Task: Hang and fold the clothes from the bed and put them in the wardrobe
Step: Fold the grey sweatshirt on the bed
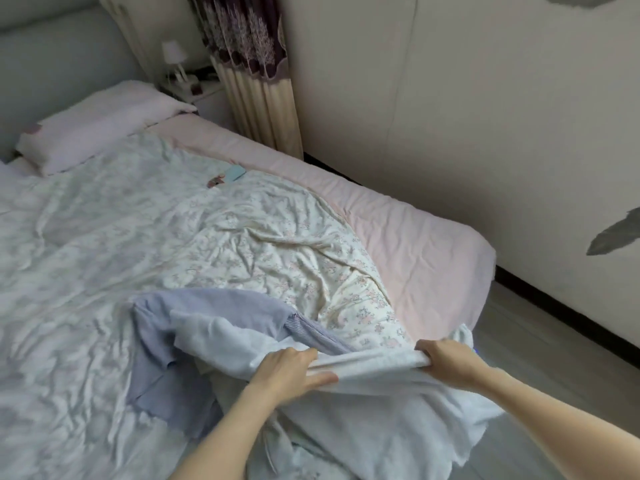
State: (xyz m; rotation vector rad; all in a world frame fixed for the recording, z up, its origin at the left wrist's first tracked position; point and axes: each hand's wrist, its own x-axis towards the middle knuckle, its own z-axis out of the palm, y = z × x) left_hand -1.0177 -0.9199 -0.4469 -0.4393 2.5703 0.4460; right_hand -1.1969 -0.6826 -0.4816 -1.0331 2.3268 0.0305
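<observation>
Two forearms come into shot from the bottom edge, and both are bare right down to the frame, no sleeve or cuff showing on either. The left hand (291, 370) carries no ring, no watch, no band at the wrist. Same story on the right hand (446, 358): wrist plain, nothing worn there. Nails on the left hand's fingers (308, 355) look short and unpainted. No gloves on either hand.
</observation>
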